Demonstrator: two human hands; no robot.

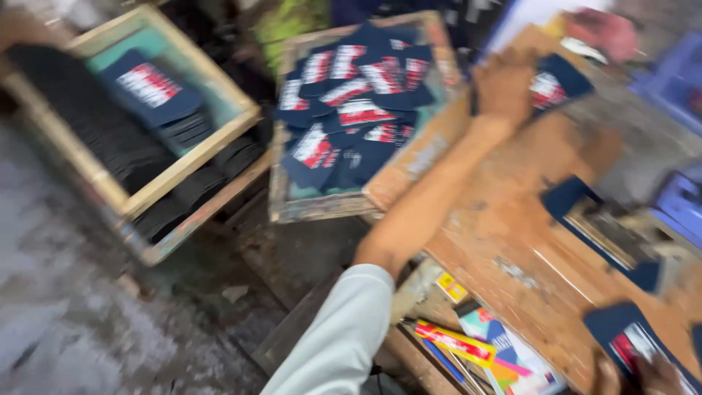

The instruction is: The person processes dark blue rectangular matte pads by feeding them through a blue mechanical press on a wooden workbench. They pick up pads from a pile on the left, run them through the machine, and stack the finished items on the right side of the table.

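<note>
Two hands work over a worn wooden table (512, 241). The left hand (504, 84) is extended forward on a bare forearm with a pale sleeve at the elbow; its fingers rest on a dark blue printed card (559, 82) lying at the far edge of the table. Motion blur prevents telling whether the fingers pinch the card or only press it. The right hand (643, 373) sits at the lower right corner of the view, mostly cut off, touching a second dark blue card (629, 340) with a red and white print; its grip cannot be determined.

Just left of the outstretched arm, a wooden frame (322, 205) carries a loose heap of printed cards (351, 110) of the same kind. Farther left, a second wooden frame (183, 161) holds one card (150, 88) on a green surface, with stacks of dark sheets (95, 124) beside and beneath it.

A dark blue-edged holder (603, 230) lies on the table between the two hands. Below the table edge, near the elbow, coloured packets and papers (482, 344) lie stacked. Grey floor (73, 314) fills the lower left.
</note>
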